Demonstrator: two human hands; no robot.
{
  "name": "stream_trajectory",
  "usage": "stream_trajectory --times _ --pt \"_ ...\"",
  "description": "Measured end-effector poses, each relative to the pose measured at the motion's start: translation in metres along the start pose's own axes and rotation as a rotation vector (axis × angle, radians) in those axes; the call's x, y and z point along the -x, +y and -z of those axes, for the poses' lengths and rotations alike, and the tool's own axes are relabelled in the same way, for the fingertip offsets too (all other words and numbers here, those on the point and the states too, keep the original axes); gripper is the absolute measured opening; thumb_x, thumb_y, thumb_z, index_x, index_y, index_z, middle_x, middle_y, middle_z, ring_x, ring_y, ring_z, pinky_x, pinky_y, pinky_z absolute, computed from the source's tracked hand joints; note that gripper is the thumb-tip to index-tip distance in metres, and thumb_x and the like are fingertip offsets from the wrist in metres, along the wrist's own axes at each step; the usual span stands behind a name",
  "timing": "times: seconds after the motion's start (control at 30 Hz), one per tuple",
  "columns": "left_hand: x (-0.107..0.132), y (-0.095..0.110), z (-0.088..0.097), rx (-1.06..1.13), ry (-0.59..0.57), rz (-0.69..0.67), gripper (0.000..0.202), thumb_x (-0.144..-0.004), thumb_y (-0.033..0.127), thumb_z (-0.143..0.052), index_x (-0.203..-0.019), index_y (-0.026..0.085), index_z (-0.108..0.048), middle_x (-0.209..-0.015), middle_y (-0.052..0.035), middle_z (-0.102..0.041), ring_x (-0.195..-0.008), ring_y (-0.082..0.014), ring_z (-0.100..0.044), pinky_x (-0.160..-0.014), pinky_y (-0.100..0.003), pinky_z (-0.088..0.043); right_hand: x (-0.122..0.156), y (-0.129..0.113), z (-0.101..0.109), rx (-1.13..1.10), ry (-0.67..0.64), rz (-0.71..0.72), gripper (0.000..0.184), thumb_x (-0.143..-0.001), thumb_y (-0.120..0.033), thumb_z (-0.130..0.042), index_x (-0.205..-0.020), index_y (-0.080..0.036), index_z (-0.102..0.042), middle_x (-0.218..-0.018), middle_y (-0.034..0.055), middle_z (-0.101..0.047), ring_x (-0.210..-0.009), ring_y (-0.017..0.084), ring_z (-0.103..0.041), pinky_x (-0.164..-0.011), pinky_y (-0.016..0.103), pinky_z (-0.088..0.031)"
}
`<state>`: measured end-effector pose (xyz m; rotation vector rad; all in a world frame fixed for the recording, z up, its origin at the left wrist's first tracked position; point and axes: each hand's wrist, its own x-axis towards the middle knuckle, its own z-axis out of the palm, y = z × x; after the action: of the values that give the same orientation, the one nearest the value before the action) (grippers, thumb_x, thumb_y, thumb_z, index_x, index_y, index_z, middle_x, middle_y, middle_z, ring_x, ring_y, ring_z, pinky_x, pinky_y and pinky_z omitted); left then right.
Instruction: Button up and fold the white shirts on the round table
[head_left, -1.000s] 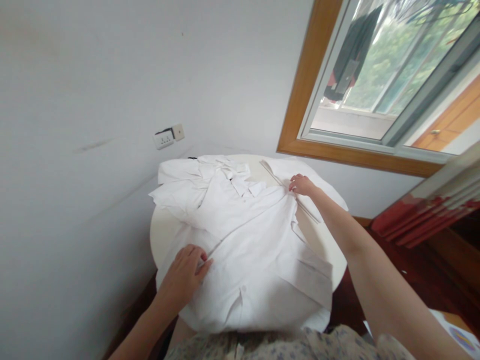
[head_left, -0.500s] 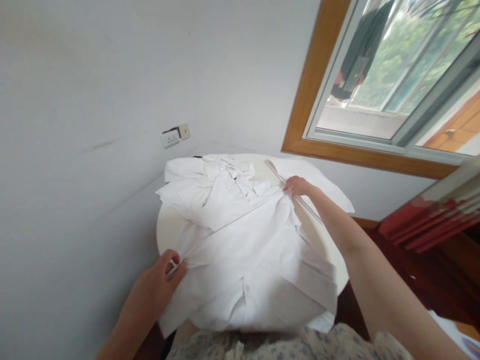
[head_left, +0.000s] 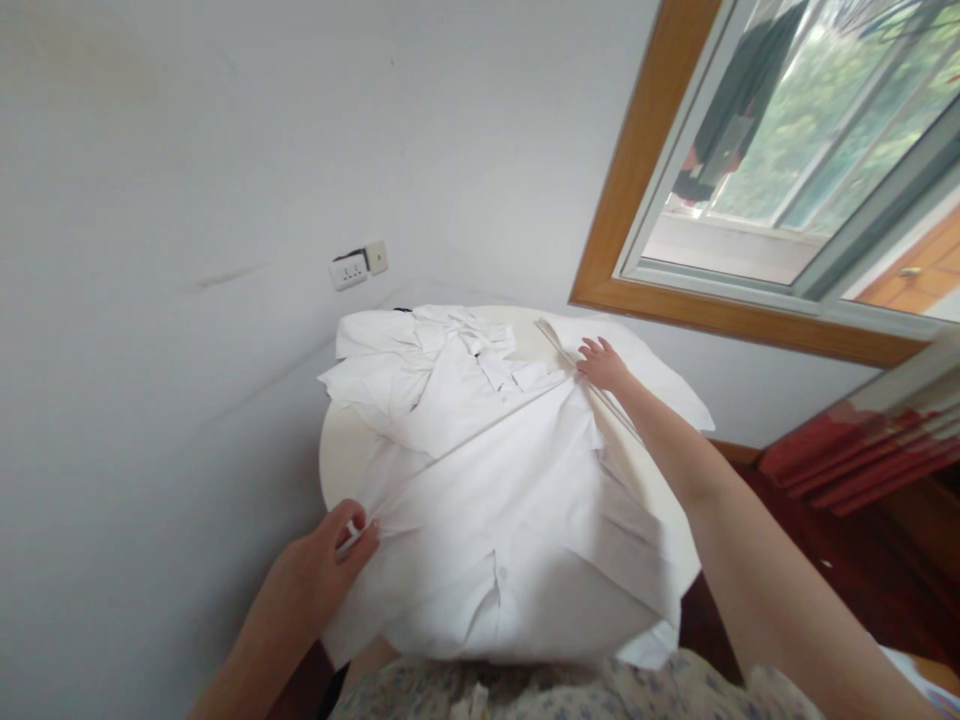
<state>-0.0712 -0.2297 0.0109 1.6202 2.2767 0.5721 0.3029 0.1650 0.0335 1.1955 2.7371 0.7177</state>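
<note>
A white buttoned shirt (head_left: 495, 500) lies spread over a small round white table (head_left: 341, 455), its collar at the far side. My left hand (head_left: 326, 565) pinches the shirt's near left edge between thumb and fingers at the table's rim. My right hand (head_left: 600, 365) reaches to the far right of the shirt near the collar, fingers spread and resting on the cloth's edge. A second piece of white cloth (head_left: 667, 385) lies under the shirt at the far right.
The table stands against a pale wall with a socket and switch (head_left: 358, 266). A wood-framed window (head_left: 757, 180) is at the right. Red and cream cloth (head_left: 862, 440) lies at the right over a dark floor.
My left hand has drawn the shirt's left edge outward toward the table's rim, pulling the cloth flatter. My right hand's fingers have spread apart at the far edge.
</note>
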Motion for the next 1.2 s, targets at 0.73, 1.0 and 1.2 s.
stream_trajectory --times 0.73,1.0,1.2 --pt "-0.007 0.022 -0.006 -0.266 -0.103 0.037 0.027 -0.092 0.046 -0.032 -0.097 0.025 -0.048 -0.078 -0.0027 -0.069 -0.072 -0.0231 -0.068 -0.06 -0.027 -0.04 0.145 -0.052 0.038 -0.467 0.105 -0.04 0.03 -0.085 -0.041 -0.057 -0.109 -0.023 -0.062 -0.114 0.0061 -0.065 -0.105 0.023 -0.057 -0.091 0.035 -0.037" --pt "-0.006 0.018 -0.014 -0.267 -0.111 0.038 0.034 -0.092 0.048 -0.029 -0.101 0.024 -0.052 -0.08 -0.0057 -0.071 -0.079 -0.0242 -0.069 -0.063 -0.027 -0.043 0.139 -0.074 0.03 -0.338 0.096 -0.304 0.023 -0.078 -0.015 -0.052 -0.099 -0.021 -0.059 -0.1 0.0058 -0.065 -0.097 0.021 -0.057 -0.082 0.032 -0.032" --pt "-0.009 0.009 -0.018 -0.296 -0.146 0.039 0.038 -0.092 0.046 -0.027 -0.105 0.023 -0.054 -0.08 -0.0079 -0.071 -0.079 -0.0257 -0.069 -0.064 -0.03 -0.043 0.145 -0.056 0.024 -0.355 0.106 -0.353 0.023 -0.08 -0.012 -0.05 -0.096 -0.022 -0.062 -0.103 0.0054 -0.065 -0.096 0.02 -0.056 -0.08 0.032 -0.032"
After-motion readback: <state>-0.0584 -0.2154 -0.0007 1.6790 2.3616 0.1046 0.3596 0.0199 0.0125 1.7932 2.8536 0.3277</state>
